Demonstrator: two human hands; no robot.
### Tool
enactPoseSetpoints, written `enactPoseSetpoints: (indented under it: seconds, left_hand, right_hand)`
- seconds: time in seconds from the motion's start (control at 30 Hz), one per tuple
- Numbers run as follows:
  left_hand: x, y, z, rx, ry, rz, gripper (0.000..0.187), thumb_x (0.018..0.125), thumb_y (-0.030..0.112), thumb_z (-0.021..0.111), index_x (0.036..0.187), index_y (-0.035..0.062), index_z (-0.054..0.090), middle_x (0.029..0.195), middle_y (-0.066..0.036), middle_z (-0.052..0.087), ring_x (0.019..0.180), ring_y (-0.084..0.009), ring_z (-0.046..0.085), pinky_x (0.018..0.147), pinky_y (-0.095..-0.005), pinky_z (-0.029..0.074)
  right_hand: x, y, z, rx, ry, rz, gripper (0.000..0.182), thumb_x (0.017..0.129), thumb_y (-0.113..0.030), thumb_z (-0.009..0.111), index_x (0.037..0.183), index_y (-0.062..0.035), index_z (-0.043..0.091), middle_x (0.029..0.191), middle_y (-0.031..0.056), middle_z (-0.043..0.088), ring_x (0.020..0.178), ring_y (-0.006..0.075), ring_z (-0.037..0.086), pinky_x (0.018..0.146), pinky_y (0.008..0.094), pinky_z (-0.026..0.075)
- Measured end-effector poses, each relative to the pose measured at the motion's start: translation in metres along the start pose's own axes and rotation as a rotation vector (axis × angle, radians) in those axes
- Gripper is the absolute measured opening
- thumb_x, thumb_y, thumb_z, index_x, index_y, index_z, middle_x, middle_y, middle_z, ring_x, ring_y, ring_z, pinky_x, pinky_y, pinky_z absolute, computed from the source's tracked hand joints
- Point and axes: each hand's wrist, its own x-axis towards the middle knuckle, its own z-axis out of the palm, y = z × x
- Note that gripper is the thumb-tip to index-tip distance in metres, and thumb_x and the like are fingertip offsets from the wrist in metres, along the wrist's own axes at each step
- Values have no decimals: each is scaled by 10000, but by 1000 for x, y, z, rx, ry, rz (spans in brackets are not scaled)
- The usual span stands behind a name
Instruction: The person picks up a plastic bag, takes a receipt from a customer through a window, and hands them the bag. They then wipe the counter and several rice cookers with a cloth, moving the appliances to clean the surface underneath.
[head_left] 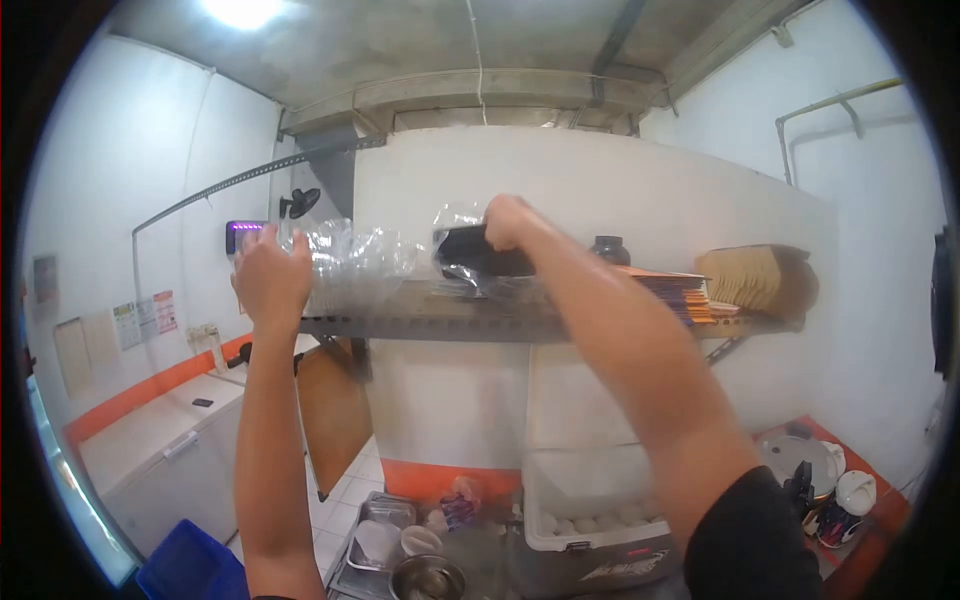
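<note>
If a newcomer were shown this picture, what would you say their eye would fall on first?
Probably the raised bare arms: at the long dark-edged shelf, the right hand grips a clear plastic bag with black contents, while the left hand is beside shiny clear plastic items. Next might come the open grey cooler box with a white lid, holding pale round items, below the shelf.

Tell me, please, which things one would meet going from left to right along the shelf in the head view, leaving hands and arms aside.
Clear plastic packaging → black item in clear plastic wrap → black jar → orange-edged stack → brown stack of paper or card.
</note>
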Motion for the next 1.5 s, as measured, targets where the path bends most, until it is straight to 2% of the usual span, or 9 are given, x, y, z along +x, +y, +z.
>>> enactPoseSetpoints:
  seconds: [0.3, 0.47, 0.53, 0.67, 0.83, 1.1, 1.2, 1.3, 1.5]
  left_hand:
    - [-56, 79, -28, -723, -220, 833, 496, 810, 231, 723, 1260, 78, 584, 1213, -159, 613, 1166, -363, 535, 1034, -455, 408]
    - [-63, 95, 7, -498, -600, 790, 512, 825, 101, 745, 1305, 79, 570, 1331, -181, 567, 1213, -351, 539, 1032, -414, 430]
    - [-74, 79, 39, -700, -278, 845, 501, 838, 160, 756, 1298, 77, 575, 1317, -182, 588, 1182, -338, 572, 1005, -422, 443]
    - [-130, 19, -25, -858, -250, 725, 343, 864, 137, 700, 1175, 12, 630, 1117, -154, 675, 989, -248, 644, 848, -341, 493]
    - [-256, -115, -37, -763, -582, 422, 88, 770, 36, 599, 818, 20, 671, 746, -97, 648, 654, -216, 590, 615, -331, 466]
    - [-471, -369, 100, -149, -1032, -455, 667, 761, 312, 765, 1285, -19, 519, 1142, -214, 620, 1034, -317, 617, 877, -385, 492]
    - [-521, -406, 133, -225, -1017, -812, 1092, 675, 433, 847, 1458, -74, 280, 1362, -295, 469, 1252, -368, 501, 1022, -414, 430]
    - [-558, -411, 154, -320, -968, -1032, 1373, 588, 472, 903, 1506, -107, 62, 1475, -314, 334, 1381, -388, 360, 1129, -424, 326]
    - [-578, -393, 162, -117, -883, -751, 1470, 456, 476, 964, 1490, -121, 106, 1476, -312, 327, 1387, -395, 342, 1140, -433, 317]
  right_hand:
    - [-146, 17, -40, 321, 276, -312, 465, 722, 35, 734, 1180, -17, 674, 1085, 206, 699, 939, 319, 688, 814, 392, 544]
    - [-148, 28, 2, 213, 306, -375, 437, 772, -67, 690, 1202, 1, 648, 1105, 209, 689, 952, 319, 681, 879, 393, 517]
    - [-161, 28, 3, 220, 309, -309, 329, 789, -145, 607, 1090, -65, 713, 1043, 252, 674, 998, 374, 659, 906, 440, 516]
    - [-250, 18, 6, 620, 365, -266, 456, 910, -228, 640, 1280, 33, 591, 1181, 134, 669, 995, 181, 638, 886, 319, 488]
    - [-370, 55, 57, 591, 254, -386, 233, 942, -148, 544, 994, 35, 679, 987, 179, 672, 920, 244, 632, 886, 363, 486]
    - [-403, 25, 84, -3461, 1184, 1269, 158, 829, -58, 675, 915, -184, 633, 940, -45, 570, 885, 182, 514, 705, 339, 468]
    - [-418, -9, 100, -4236, 651, 1224, 215, 771, -63, 734, 872, -220, 628, 912, -83, 555, 833, 172, 492, 645, 336, 466]
    - [-407, -46, 119, -4399, 135, 854, 238, 754, -72, 754, 902, -209, 629, 920, -79, 563, 842, 187, 502, 660, 335, 478]
    - [-401, -18, 185, -4319, 50, 1242, 180, 798, -108, 722, 964, -138, 661, 970, 0, 616, 887, 242, 570, 730, 357, 511]
